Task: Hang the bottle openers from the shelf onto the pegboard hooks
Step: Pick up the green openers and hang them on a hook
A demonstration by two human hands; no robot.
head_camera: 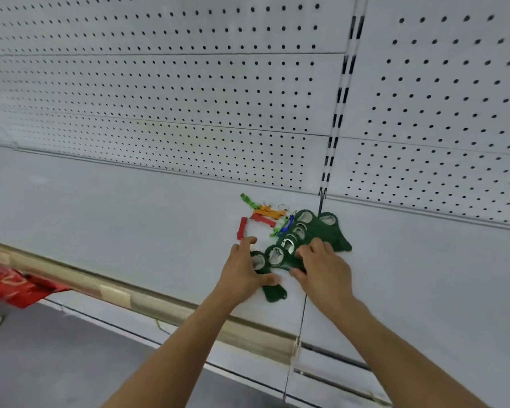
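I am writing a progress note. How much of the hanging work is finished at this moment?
Nothing is hung: the pegboard shows no hooks or openers. Both hands, left hand and right hand, are on the green openers on the shelf. The small coloured openers remain too.

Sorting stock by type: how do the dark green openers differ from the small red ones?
The dark green bottle openers are broad, with round metal-lined holes; the red bottle openers are slim, flat bars. Both hands touch the green ones: left hand, right hand; the red lie untouched. All rest on the shelf.
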